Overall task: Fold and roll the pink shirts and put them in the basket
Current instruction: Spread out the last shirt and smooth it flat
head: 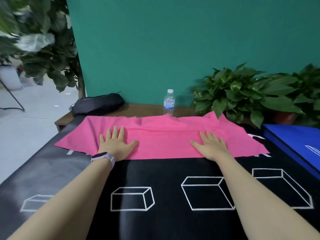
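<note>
A pink shirt (pixel 162 137) lies spread wide across the far part of the black table cover, folded into a long band with its near edge straight. My left hand (pixel 116 144) presses flat on its left part, fingers straight and spread, a watch on the wrist. My right hand (pixel 210 146) lies flat on its right part, fingers straight too. No basket is in view.
A black mat with white box drawings (pixel 155 196) covers the table. A water bottle (pixel 168 103) and a black pouch (pixel 97 103) stand behind the shirt. Potted plants (pixel 242 94) crowd the back right. A blue sheet (pixel 294 141) lies at the right edge.
</note>
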